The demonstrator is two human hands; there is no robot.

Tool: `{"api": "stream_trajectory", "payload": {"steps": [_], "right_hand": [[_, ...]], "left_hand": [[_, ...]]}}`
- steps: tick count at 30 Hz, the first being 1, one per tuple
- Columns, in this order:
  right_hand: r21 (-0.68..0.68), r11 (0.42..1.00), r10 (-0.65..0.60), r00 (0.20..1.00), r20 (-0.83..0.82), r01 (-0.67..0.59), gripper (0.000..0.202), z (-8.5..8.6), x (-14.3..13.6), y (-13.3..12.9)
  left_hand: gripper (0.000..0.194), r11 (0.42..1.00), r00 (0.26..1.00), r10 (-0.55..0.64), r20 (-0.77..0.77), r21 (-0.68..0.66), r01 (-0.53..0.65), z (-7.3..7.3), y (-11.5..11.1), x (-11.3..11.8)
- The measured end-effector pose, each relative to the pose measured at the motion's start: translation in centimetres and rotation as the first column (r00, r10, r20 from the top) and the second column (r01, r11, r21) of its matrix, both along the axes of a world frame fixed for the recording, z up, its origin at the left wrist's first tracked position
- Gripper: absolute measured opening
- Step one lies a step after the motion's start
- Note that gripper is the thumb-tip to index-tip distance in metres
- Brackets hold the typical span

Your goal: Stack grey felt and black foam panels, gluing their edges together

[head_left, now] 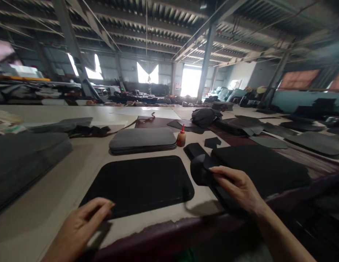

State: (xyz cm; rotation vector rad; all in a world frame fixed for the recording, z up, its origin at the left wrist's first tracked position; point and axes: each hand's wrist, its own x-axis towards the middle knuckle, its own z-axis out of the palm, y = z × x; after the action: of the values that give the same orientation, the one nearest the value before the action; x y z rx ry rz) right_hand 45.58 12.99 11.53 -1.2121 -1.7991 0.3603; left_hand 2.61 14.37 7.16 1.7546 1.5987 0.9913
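A black rounded rectangular panel (pixel 142 183) lies flat on the table in front of me. My left hand (pixel 86 222) is closed over the panel's near left corner, thumb and fingertips together. What it holds, if anything, I cannot make out. My right hand (pixel 237 185) pinches a curled black fabric strip (pixel 200 169) between thumb and fingers, raised right of the panel. Beneath that hand, more black strip material (pixel 193 148) lies along the table. An amber glue bottle (pixel 181 139) with a red nozzle stands upright behind the panel, beside a stack of grey panels (pixel 143 138).
A thick black fabric stack (pixel 259 169) lies to the right, and a tall dark stack (pixel 27 156) to the left. A small black scrap (pixel 212 142) and a dark bundle (pixel 203 117) are farther back. The table's near edge (pixel 158 236) has a dark red covering.
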Motion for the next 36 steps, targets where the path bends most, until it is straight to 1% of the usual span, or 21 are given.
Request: {"api": "stream_trajectory", "payload": {"steps": [1, 2, 3, 4, 5, 6, 7, 8, 9, 11, 14, 16, 17, 19, 21, 22, 25, 27, 31, 33, 36], "right_hand": [[0.083, 0.994, 0.067, 0.99, 0.128, -0.078, 0.022, 0.1, -1.0, -1.0], [0.151, 0.975, 0.124, 0.961, 0.247, -0.165, 0.024, 0.1, -2.0, -1.9], [0.202, 0.947, 0.167, 0.921, 0.353, -0.249, 0.027, 0.0, -3.0, -2.6], [0.226, 0.919, 0.198, 0.875, 0.442, -0.322, 0.028, -0.1, -3.9, -3.3], [0.229, 0.897, 0.22, 0.832, 0.51, -0.377, 0.028, -0.2, -4.8, -3.9], [0.221, 0.881, 0.237, 0.794, 0.559, -0.419, 0.028, -0.4, -5.6, -4.5], [0.21, 0.868, 0.253, 0.765, 0.593, -0.449, 0.026, -0.6, -6.3, -5.0], [0.199, 0.858, 0.269, 0.744, 0.612, -0.474, 0.026, -0.9, -6.8, -5.5], [0.19, 0.85, 0.281, 0.728, 0.625, -0.491, 0.025, -1.2, -7.3, -5.9], [0.189, 0.837, 0.29, 0.71, 0.642, -0.513, 0.024, -1.7, -7.8, -6.7], [0.19, 0.835, 0.288, 0.704, 0.649, -0.517, 0.025, -2.2, -8.3, -7.5], [0.189, 0.838, 0.295, 0.717, 0.631, -0.511, 0.023, -2.4, -8.5, -7.8], [0.185, 0.841, 0.3, 0.724, 0.62, -0.508, 0.022, -2.6, -8.5, -7.9], [0.182, 0.846, 0.305, 0.735, 0.606, -0.501, 0.02, -2.8, -8.6, -7.9], [0.2, 0.846, 0.287, 0.739, 0.61, -0.494, 0.02, -3.0, -8.7, -8.0], [0.212, 0.844, 0.274, 0.737, 0.618, -0.492, 0.021, -3.0, -8.7, -8.0], [0.241, 0.827, 0.256, 0.722, 0.643, -0.507, 0.024, -2.8, -8.7, -7.9], [0.229, 0.815, 0.269, 0.697, 0.665, -0.532, 0.025, -2.5, -8.8, -7.9], [0.196, 0.797, 0.301, 0.656, 0.692, -0.572, 0.026, -2.1, -9.2, -7.7], [0.185, 0.802, 0.311, 0.662, 0.682, -0.568, 0.026, -1.9, -9.3, -7.8], [0.129, 0.829, 0.364, 0.699, 0.616, -0.545, 0.022, -1.5, -9.1, -8.0]], "left_hand": [[0.051, 0.982, 0.987, -0.137, 0.09, -0.115, 0.146, -0.1, -0.7, 2.0], [0.057, 0.921, 0.935, -0.267, 0.235, -0.224, 0.32, -0.1, -1.3, 3.9], [0.062, 0.846, 0.854, -0.331, 0.401, -0.274, 0.456, -0.2, -1.9, 5.7], [0.07, 0.784, 0.766, -0.327, 0.553, -0.293, 0.546, -0.2, -2.4, 7.3], [0.077, 0.732, 0.698, -0.289, 0.655, -0.319, 0.602, -0.1, -2.9, 8.6], [0.084, 0.71, 0.649, -0.238, 0.723, -0.326, 0.624, 0.0, -3.2, 9.7], [0.09, 0.698, 0.615, -0.188, 0.766, -0.336, 0.632, 0.2, -3.6, 10.6], [0.095, 0.694, 0.603, -0.147, 0.784, -0.352, 0.628, 0.4, -3.8, 11.2], [0.097, 0.7, 0.61, -0.11, 0.785, -0.375, 0.608, 0.6, -4.1, 11.7], [0.096, 0.722, 0.661, -0.048, 0.749, -0.431, 0.541, 1.0, -4.5, 12.4], [0.08, 0.771, 0.769, 0.042, 0.637, -0.511, 0.381, 1.1, -4.9, 12.9], [0.068, 0.794, 0.802, 0.088, 0.591, -0.527, 0.302, 0.8, -5.1, 13.0], [0.065, 0.801, 0.801, 0.108, 0.589, -0.528, 0.281, 0.7, -5.2, 13.0], [0.069, 0.801, 0.765, 0.14, 0.628, -0.526, 0.286, 0.7, -5.4, 12.7], [0.079, 0.781, 0.699, 0.184, 0.691, -0.534, 0.323, 0.8, -5.7, 12.3], [0.079, 0.765, 0.661, 0.203, 0.722, -0.539, 0.353, 1.0, -5.8, 12.0], [0.058, 0.71, 0.578, 0.229, 0.783, -0.541, 0.451, 1.2, -5.9, 11.6], [0.047, 0.691, 0.569, 0.229, 0.79, -0.544, 0.476, 1.1, -5.8, 11.6], [0.036, 0.702, 0.594, 0.257, 0.762, -0.57, 0.427, 0.4, -5.4, 11.6], [0.03, 0.701, 0.613, 0.257, 0.747, -0.581, 0.414, 0.4, -5.3, 11.5], [0.028, 0.699, 0.601, 0.206, 0.772, -0.546, 0.462, 1.0, -5.5, 11.0]]}}
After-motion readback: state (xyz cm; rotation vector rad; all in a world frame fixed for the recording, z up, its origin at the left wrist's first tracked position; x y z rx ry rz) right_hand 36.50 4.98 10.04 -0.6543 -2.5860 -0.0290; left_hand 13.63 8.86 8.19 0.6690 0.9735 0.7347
